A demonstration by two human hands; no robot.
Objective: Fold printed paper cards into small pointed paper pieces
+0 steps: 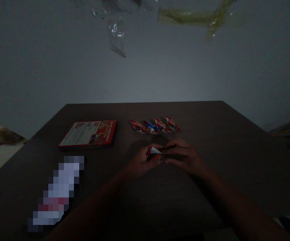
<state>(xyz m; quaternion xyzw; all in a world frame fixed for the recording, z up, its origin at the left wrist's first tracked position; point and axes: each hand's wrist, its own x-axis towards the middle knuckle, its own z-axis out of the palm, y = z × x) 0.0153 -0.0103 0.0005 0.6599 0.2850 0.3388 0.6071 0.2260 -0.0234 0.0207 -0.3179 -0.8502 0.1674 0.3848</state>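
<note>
Near the middle of the table, my left hand (141,163) pinches a small folded paper piece (155,151), red and white with a dark inner side. My right hand (186,156) meets it from the right, thumb and fingers drawn together at the paper's right edge. Both hands are held just above the tabletop. Beyond them stands a row of several folded paper pieces (150,127), printed red, with one showing blue. How the held paper is folded is partly hidden by my fingers.
A flat red-and-white printed box or book (88,134) lies on the left of the dark wooden table (197,112). A blurred-out slab with a lit face (59,190), perhaps a phone, lies nearer on the left. The wall (145,73) behind carries yellowish tape (185,16).
</note>
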